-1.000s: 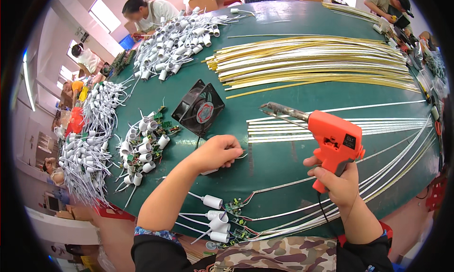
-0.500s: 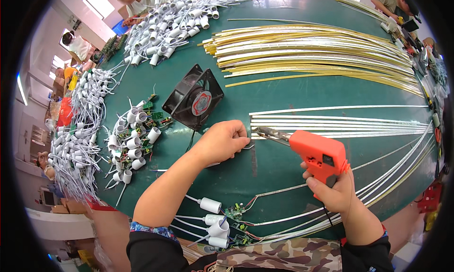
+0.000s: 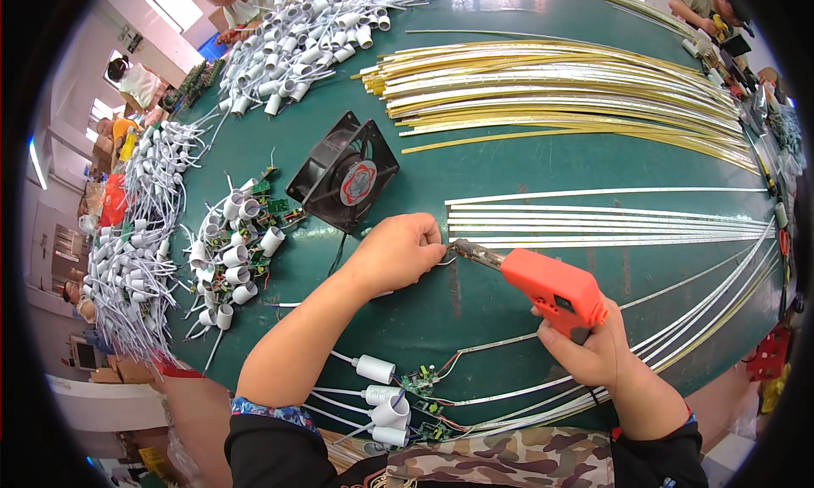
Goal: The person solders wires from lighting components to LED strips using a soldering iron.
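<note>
My right hand [image 3: 585, 344] is wrapped round the grip of an orange soldering gun [image 3: 551, 286]. Its dark metal tip points left, at the left end of the lowest of several white LED strips [image 3: 593, 219] laid side by side. Right beside that tip, my left hand [image 3: 398, 252] is closed in a pinch. A thin pale wire [image 3: 444, 260] shows at its fingertips; the rest of what it holds is hidden under the hand. Behind my left hand stands a black square fan [image 3: 346, 176].
Left of the fan lie white lamp sockets with green circuit boards [image 3: 236, 255]. More white sockets [image 3: 292, 51] are heaped along the left and far edges. Yellow-and-white strips [image 3: 551, 89] lie at the back. Wired sockets [image 3: 375, 368] sit near me. Other people work around the table.
The soldering gun has moved left and slightly down, bringing its tip close to my left fingertips. My left hand stays almost where it was, still pinched.
</note>
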Demonstrator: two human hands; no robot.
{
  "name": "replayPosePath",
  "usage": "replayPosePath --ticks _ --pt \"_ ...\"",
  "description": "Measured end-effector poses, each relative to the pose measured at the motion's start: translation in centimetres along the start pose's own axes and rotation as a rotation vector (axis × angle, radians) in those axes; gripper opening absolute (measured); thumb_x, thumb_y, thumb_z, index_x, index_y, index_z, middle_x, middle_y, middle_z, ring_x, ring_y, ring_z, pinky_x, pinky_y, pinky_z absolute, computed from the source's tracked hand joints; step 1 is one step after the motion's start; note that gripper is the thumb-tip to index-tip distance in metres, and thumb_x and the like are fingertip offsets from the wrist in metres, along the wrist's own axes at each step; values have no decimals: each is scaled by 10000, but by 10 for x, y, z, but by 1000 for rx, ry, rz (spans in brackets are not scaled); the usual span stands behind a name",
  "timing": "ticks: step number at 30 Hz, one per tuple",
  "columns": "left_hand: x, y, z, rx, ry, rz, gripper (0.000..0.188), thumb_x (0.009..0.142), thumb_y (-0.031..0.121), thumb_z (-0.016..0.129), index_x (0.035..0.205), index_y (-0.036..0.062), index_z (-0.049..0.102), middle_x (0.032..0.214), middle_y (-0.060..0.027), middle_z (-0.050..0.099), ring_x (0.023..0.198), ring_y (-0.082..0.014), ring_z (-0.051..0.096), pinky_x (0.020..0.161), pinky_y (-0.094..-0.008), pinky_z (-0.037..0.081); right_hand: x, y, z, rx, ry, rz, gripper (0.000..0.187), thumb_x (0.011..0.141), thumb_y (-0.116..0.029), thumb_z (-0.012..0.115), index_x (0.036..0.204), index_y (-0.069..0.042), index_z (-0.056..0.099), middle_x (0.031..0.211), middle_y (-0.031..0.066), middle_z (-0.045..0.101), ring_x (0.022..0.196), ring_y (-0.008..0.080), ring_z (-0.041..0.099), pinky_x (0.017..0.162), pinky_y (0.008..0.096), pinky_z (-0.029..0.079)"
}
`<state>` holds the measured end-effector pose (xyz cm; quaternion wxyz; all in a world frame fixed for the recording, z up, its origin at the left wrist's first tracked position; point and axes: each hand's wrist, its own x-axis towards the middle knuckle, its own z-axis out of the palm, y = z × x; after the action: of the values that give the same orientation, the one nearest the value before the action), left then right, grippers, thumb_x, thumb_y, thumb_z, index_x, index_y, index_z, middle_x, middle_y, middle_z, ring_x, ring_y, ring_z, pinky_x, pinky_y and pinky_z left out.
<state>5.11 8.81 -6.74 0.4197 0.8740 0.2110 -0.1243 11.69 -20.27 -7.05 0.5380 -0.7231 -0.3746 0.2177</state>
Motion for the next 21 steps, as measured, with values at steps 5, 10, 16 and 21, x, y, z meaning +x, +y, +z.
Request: replayPosePath --ticks 5,10,16,21 --pt "0 0 0 17 4 3 153 891 164 675 833 36 613 678 -14 608 531 -96 546 480 -263 439 0 -6 1 -17 17 -14 421 782 -85 732 1172 8 603 876 108 664 750 251 647 731 335 512" --pt "-1 1 -1 -19 -10 -24 153 890 166 672 838 32 619 682 -20 609 536 -96 550 484 -263 445 -4 -4 -3 27 50 -15 401 780 -86 734 1151 6 614 882 111 665 735 241 644 723 327 510" --pt "-2 5 -3 -51 -37 -68 153 889 165 670 841 29 620 689 -25 613 539 -98 554 488 -263 449 -5 -3 -6 13 32 16 394 779 -87 736 1144 -2 615 875 103 664 723 221 636 709 321 506" --pt "-3 8 -3 -47 -37 -72 149 888 160 669 841 29 618 689 -25 614 541 -100 556 491 -262 451 -6 -1 -5 -3 48 -3 412 781 -90 737 1160 0 604 843 91 656 717 211 626 697 322 503"
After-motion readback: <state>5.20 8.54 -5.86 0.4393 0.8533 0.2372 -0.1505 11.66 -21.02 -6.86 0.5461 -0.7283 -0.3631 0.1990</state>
